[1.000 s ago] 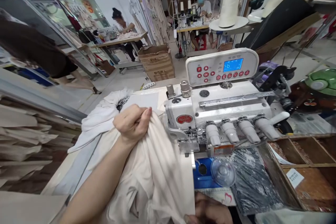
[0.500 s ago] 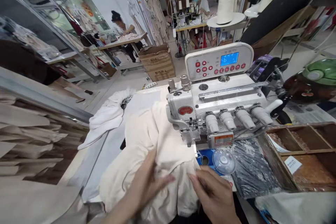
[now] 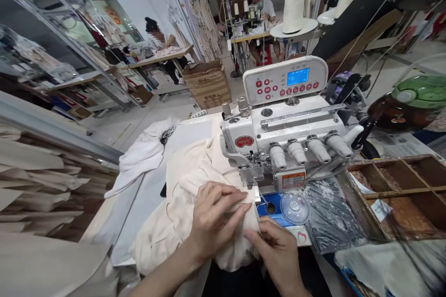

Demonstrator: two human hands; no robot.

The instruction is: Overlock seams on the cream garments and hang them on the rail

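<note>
A bunched cream fabric piece (image 3: 188,171) lies on the machine bed, its right edge running up to the presser foot of a white overlock sewing machine (image 3: 285,125). My left hand (image 3: 212,218) is on the fabric just in front of the foot, thumb and fingers closing on a fold of it. Lower and to the right, my right hand (image 3: 278,246) pinches the fabric's edge between thumb and fingers. Part of the cloth hangs down toward my lap. Under the foot, the fabric's edge is hidden by the machine head.
A white cloth bundle (image 3: 141,148) rests at the left of the table. Right of the machine are a clear plastic lid (image 3: 294,208), a dark plastic-covered pad (image 3: 334,213) and a wooden compartment tray (image 3: 378,195). Cream pieces (image 3: 38,176) are stacked at far left. Co-workers sit behind.
My left hand has moved up toward the presser foot, its fingers drawing in on the fabric. My right hand still pinches the edge. The walking person at the left has left the view.
</note>
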